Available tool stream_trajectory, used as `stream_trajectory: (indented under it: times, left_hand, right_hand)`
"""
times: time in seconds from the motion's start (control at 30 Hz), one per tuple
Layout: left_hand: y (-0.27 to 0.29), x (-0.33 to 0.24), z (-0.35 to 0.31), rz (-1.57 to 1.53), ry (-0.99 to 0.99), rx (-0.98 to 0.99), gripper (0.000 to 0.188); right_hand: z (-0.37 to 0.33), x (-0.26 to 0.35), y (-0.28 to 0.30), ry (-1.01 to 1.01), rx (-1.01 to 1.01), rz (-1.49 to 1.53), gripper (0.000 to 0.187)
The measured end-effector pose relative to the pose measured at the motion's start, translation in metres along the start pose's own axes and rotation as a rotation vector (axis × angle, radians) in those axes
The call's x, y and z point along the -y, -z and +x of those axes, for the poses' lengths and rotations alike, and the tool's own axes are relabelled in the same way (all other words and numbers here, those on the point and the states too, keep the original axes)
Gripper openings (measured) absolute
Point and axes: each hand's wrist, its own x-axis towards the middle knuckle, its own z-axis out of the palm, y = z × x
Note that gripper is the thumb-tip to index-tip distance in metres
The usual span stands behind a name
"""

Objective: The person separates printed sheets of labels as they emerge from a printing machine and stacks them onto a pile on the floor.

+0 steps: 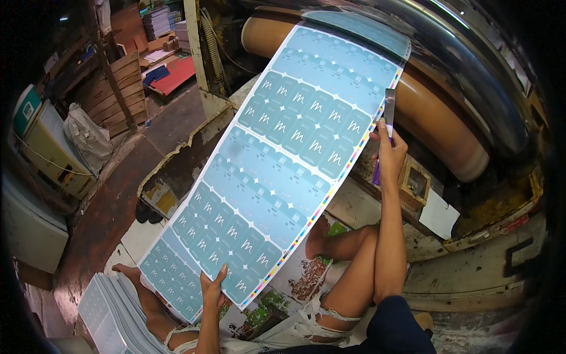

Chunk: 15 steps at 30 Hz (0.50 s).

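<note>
At the lower edge, a seated person's bare legs [349,282] and torn pale shorts [303,325] frame the view, with a thick stack of printed sheets [118,312] at lower left. Just above the lap, the left hand [212,288] pinches the near end of a long blue-green sheet [262,159], thumb on top. The sheet slants up and away to the right — rows of rounded panels, many with a white script letter, and a strip of color blocks along its right side. Farther up that side, the right hand [390,154] grasps a knife [389,107] with a flat gray blade and purple handle; the blade lies along the sheet's margin, though whether it touches is unclear. Beside this hand sit a small wooden box [415,184] and a white paper [438,213]. Beyond, the sheet's far end reaches a brown roller [445,127] and a shiny metal cylinder [471,50]. Farthest off, at upper left — a pale sack [86,138] and a red board [175,76].
</note>
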Motion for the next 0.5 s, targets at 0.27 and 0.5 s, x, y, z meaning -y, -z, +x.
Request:
stream_trajectory:
  times: [0.27,0.5]
  left_hand:
    - [0.072,-0.021,-0.037,0.056,0.029,-0.074,0.06]
    - [0.119,-0.021,-0.065,-0.078,0.033,-0.113,0.057]
  right_hand:
    - [0.01,0.001,0.009,0.016,-0.061,0.169,0.034]
    - [0.087,0.003,0.015,0.005,0.058,0.114,0.036]
